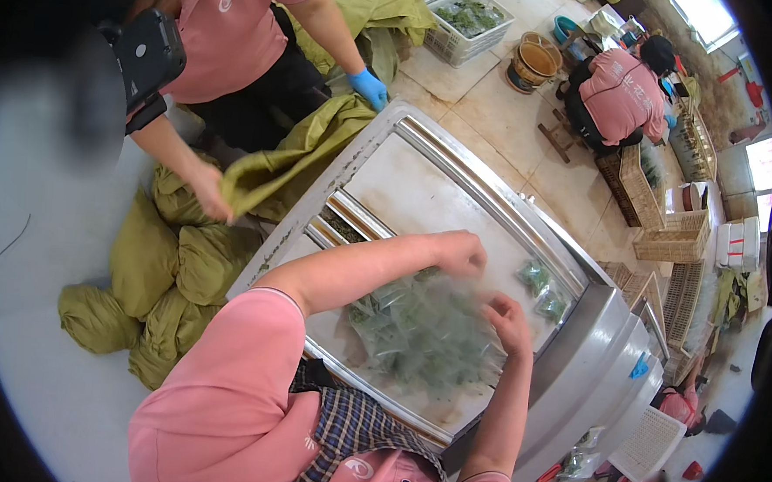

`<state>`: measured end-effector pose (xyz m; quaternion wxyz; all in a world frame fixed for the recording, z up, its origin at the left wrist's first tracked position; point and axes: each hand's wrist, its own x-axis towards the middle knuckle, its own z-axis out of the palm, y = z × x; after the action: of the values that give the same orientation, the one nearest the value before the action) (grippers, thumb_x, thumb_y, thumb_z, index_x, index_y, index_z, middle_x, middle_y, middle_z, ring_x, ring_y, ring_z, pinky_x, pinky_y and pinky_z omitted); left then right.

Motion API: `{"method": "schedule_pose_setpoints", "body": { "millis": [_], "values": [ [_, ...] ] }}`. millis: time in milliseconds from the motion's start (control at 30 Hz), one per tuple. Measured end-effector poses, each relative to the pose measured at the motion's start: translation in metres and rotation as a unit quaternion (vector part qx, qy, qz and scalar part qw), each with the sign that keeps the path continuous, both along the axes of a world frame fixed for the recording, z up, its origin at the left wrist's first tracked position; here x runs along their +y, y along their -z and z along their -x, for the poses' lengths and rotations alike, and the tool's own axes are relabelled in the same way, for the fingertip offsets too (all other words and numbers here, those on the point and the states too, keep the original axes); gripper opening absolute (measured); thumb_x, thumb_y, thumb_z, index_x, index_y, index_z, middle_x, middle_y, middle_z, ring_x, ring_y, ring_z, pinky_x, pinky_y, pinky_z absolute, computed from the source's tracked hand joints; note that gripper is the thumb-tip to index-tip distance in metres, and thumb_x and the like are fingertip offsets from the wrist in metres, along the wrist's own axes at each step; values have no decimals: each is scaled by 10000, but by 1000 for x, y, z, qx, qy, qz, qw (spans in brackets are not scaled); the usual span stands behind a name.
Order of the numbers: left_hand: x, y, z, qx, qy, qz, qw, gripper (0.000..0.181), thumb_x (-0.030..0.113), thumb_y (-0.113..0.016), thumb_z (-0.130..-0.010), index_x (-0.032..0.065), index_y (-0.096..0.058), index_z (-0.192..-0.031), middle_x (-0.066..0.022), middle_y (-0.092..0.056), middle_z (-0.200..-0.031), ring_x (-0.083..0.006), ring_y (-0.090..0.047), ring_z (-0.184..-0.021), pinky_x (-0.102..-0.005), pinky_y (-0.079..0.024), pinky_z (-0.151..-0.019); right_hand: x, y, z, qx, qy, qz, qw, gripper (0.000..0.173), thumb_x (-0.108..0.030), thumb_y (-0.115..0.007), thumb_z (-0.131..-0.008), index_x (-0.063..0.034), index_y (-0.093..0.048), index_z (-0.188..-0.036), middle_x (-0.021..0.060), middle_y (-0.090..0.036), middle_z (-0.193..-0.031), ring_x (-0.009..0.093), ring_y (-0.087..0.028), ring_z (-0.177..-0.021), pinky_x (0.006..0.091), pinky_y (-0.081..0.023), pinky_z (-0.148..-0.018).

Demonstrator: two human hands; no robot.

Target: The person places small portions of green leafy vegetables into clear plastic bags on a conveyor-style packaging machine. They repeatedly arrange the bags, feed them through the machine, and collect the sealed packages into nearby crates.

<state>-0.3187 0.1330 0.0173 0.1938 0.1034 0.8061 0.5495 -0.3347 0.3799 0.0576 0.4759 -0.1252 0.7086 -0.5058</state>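
Observation:
Several clear plastic bags of green leafy plants (413, 340) lie heaped on a pale, metal-edged worktop (396, 169) in front of me. Above the heap, a motion-blurred clear plastic bag (455, 297) spans the gap between my hands. My left hand (462, 253) reaches across from the left with its fingers curled in at the bag's far side. On the right, my right hand (509, 323) pinches at its near edge with bent fingers; the fingertips are partly blurred. Two small bags of greenery (540, 288) lie beyond my right hand near the worktop's metal rail.
At the left, a co-worker with one blue-gloved hand (368, 88) handles an olive sack (285, 157). Full olive sacks (143, 254) pile beside the worktop. A grey metal machine housing (569, 375) adjoins its right side. Beyond are a white crate (469, 26), a bucket (535, 59) and a seated person (619, 96).

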Motion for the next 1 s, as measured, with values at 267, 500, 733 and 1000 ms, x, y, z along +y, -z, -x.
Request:
{"method": "schedule_pose_setpoints", "body": {
  "millis": [267, 500, 733, 1000],
  "values": [
    [-4, -26, 18, 56, -181, -21, 982, 203, 238, -641, -841, 54, -710, -893, -94, -696, -767, -154, -654, -688, -307, -517, -650, -13, 3, 8, 167, 125, -89, 974, 214, -185, -678, -876, -23, -689, -1015, 35, -695, -909, 105, -631, -830, 256, -493, -737],
    [3, -7, 20, 13, -203, 41, 978, 243, 253, -640, -858, 27, -716, -907, -91, -689, -734, -142, -623, -662, -321, -502, -645, -11, 45, 22, 181, 276, -63, 942, 265, -226, -589, -913, 16, -695, -907, 106, -683, -753, 166, -666, -681, 293, -509, -607],
    [3, 65, 49, -239, -217, 49, 945, 280, 251, -709, -796, -14, -734, -880, -116, -709, -767, -184, -638, -638, -333, -511, -633, -32, 37, 58, 242, 149, -351, 892, 260, -232, -646, -762, 4, -726, -835, 215, -697, -843, 332, -682, -799, 415, -542, -735],
    [-2, 84, 69, -210, -286, 127, 926, 434, 407, -696, -757, -23, -725, -801, -176, -698, -756, -254, -671, -698, -361, -525, -693, -57, 48, 85, 292, 173, -387, 857, 244, -183, -617, -791, 39, -701, -845, 273, -677, -914, 433, -665, -896, 488, -542, -793]
  ]
}}
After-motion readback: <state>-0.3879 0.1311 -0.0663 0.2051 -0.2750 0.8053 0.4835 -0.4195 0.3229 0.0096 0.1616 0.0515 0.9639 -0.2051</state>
